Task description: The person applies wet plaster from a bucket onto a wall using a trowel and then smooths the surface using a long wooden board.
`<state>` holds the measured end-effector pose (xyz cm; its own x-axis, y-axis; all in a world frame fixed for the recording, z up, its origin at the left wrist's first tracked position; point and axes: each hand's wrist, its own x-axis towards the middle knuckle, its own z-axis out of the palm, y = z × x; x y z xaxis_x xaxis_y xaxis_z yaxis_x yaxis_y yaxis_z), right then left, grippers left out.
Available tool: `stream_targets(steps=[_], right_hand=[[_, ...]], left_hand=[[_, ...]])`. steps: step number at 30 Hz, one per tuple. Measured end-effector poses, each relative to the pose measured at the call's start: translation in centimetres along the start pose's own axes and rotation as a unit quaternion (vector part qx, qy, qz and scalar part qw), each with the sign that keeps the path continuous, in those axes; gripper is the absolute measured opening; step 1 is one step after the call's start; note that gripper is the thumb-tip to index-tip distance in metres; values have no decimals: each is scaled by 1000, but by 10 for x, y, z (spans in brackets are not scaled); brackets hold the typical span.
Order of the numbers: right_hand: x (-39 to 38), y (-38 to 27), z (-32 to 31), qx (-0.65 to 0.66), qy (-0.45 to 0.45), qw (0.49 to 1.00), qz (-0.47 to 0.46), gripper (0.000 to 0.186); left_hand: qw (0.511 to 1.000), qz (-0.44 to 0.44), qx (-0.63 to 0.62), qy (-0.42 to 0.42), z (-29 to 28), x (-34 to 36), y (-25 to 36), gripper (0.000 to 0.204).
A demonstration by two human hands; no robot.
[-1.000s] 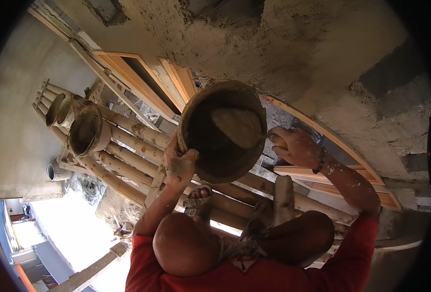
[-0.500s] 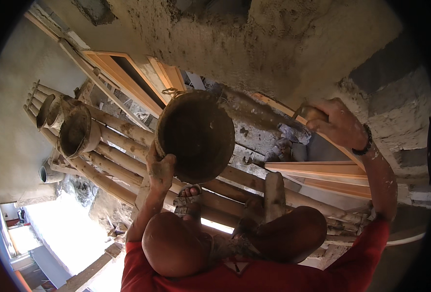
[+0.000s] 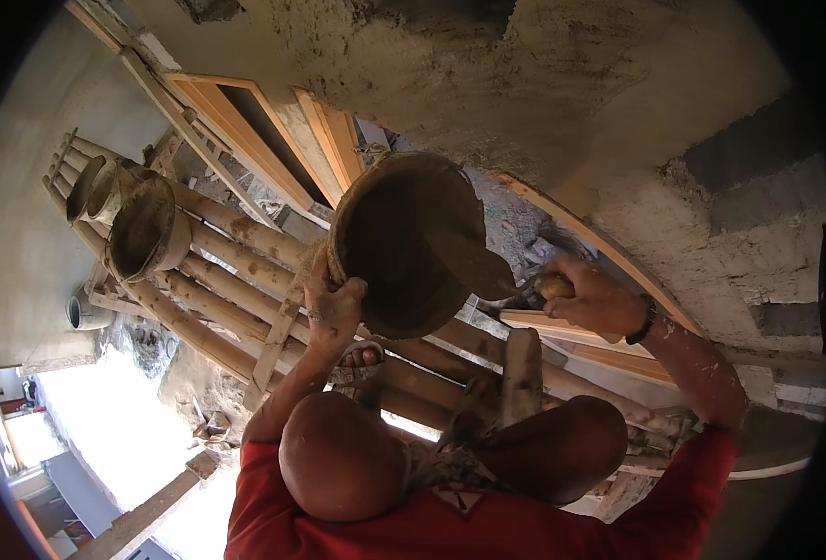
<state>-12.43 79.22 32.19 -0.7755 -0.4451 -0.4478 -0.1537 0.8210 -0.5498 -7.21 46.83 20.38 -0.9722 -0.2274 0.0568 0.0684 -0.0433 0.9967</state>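
A mud-stained bucket (image 3: 385,280) hangs tilted in front of me, its dark mouth turned up toward me. My left hand (image 3: 332,308) is closed on its near left rim, thumb on the inside edge. In my right hand (image 3: 592,297) is the rounded handle of a trowel (image 3: 474,263); the fingers wrap round it. The trowel's broad grey blade reaches over the bucket's right rim, its tip inside the mouth. How much mortar lies in the bucket is too dark to tell.
Beneath me is a scaffold of round poles (image 3: 236,266). Several more buckets (image 3: 147,229) stand on it at the left. Ahead rises a wall (image 3: 562,103) with rough wet plaster and bare blocks. Wooden frames (image 3: 245,140) lean below it. Bright ground (image 3: 114,411) shows far below, lower left.
My right hand has swung down and left from the wall, bringing the trowel blade into the bucket. The bucket and my left hand have shifted slightly right and up.
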Motion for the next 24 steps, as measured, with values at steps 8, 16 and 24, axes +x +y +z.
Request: stream_targets(steps=[8,16,24], right_hand=[[56,-27,65,547,-154,815,113,41],[122,-68,118,514,10,855,65,36],[126,-68,102,-267,79,921,-274,45]], left_hand=[[996,6,-34,87,6,-9,-1,61],[992,0,38,124,7,-9,-13,53],[997,57,8,53,-18,16,14,69]])
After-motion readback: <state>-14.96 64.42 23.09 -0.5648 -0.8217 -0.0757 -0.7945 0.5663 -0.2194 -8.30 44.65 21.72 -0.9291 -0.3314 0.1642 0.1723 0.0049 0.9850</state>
